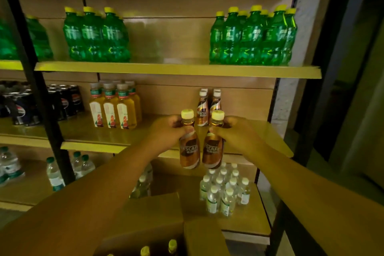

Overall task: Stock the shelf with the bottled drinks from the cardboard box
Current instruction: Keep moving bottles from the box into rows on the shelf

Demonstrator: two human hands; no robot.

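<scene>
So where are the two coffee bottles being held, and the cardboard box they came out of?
Left-hand coffee bottle (189, 147), head view, on its brown label.
Right-hand coffee bottle (213, 148), head view, on its brown label.
Cardboard box (204, 239), head view, on its raised right flap.

Two held bottles (200, 147) before shelf (270, 131) (box (162, 224) below); shelved bottles (208, 108) behind.

Two hands (172, 131) – two held coffee bottles (189, 147), three shelves (178, 69)
</scene>
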